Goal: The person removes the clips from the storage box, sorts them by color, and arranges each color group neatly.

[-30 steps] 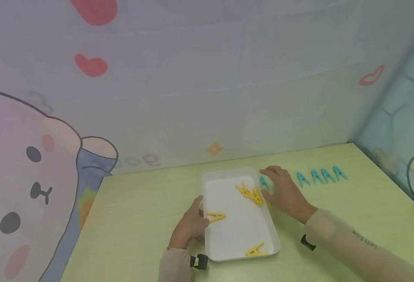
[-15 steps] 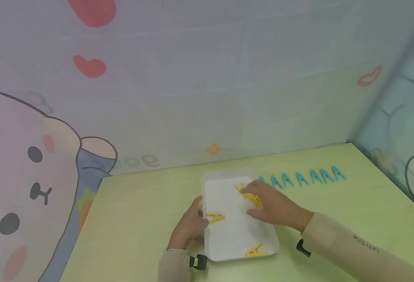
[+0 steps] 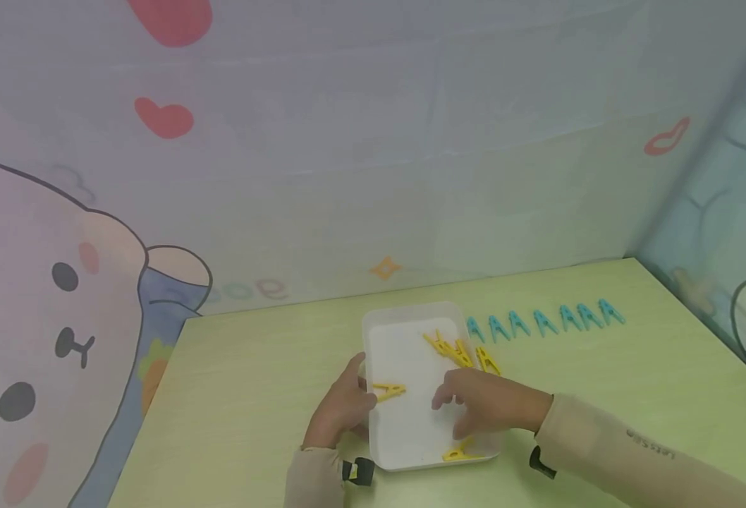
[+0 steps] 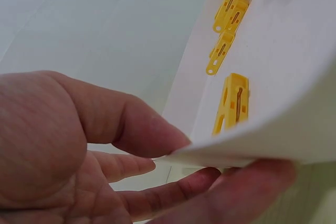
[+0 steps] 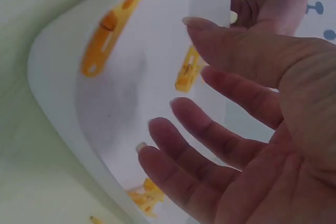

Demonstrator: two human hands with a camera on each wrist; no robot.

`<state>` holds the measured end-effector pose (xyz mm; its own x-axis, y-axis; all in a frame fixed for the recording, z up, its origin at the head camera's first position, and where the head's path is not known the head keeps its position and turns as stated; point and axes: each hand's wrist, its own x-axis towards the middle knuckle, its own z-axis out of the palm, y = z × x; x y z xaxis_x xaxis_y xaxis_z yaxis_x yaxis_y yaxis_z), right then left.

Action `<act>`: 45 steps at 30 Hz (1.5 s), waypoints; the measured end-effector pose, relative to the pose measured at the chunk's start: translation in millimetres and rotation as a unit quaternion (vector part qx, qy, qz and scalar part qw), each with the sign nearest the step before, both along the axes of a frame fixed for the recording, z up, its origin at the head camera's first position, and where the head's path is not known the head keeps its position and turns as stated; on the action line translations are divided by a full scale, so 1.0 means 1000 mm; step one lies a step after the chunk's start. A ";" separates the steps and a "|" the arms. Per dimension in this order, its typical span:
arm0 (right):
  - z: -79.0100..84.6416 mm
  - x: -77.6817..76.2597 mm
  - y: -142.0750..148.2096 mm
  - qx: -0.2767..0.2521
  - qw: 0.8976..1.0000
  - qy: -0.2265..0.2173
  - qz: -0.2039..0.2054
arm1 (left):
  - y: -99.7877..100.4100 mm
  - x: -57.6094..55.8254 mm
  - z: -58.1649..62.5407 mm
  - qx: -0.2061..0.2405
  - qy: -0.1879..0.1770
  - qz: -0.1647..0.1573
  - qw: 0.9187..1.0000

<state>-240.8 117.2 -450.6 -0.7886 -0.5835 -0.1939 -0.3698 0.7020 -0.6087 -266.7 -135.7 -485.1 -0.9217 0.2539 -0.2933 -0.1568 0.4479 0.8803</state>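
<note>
A shallow white tray (image 3: 405, 434) rests on the table, its left rim pinched by my left hand (image 3: 343, 403). In the left wrist view the thumb (image 4: 149, 132) lies on the rim with fingers beneath. Over the tray's lower right part, my right hand (image 3: 490, 398) is spread and holds nothing. Inside the tray, one yellow clothespin (image 3: 390, 390) lies at the left wall, another (image 3: 458, 454) near the lower right corner, and a small cluster of yellow clothespins (image 3: 454, 351) at the upper right. One more yellow clothespin (image 3: 488, 360) lies outside the right rim.
Several blue clothespins (image 3: 545, 322) form a row on the table to the right of the tray's far end. Behind the pale green table (image 3: 252, 395) hangs a printed cloth backdrop (image 3: 347, 141), and another printed cloth (image 3: 728, 212) closes the right side.
My right hand has moved from beside the right rim across the yellow cluster, then toward the tray's near end, uncovering the blue row and outer yellow clothespin. The left hand and tray stay put.
</note>
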 end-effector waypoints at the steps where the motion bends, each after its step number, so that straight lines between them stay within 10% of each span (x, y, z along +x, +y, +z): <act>1: -0.002 0.001 -0.001 0.010 1.000 -0.002 0.008 | 0.000 0.000 0.000 0.000 0.001 -0.001 1.000; 19: -0.014 0.012 -0.014 0.095 0.993 0.034 0.063 | 0.001 0.001 0.003 -0.028 0.018 -0.004 0.999; 29: -0.019 0.011 -0.012 0.079 0.991 0.055 0.088 | 0.002 0.002 0.004 -0.028 0.017 0.001 0.999; 37: -0.020 0.007 -0.010 0.084 0.996 0.012 0.025 | 0.002 0.003 0.005 -0.015 0.011 0.002 1.000; 45: -0.015 -0.004 -0.001 -0.001 0.997 0.064 0.029 | 0.001 0.002 0.004 -0.003 0.008 0.002 1.000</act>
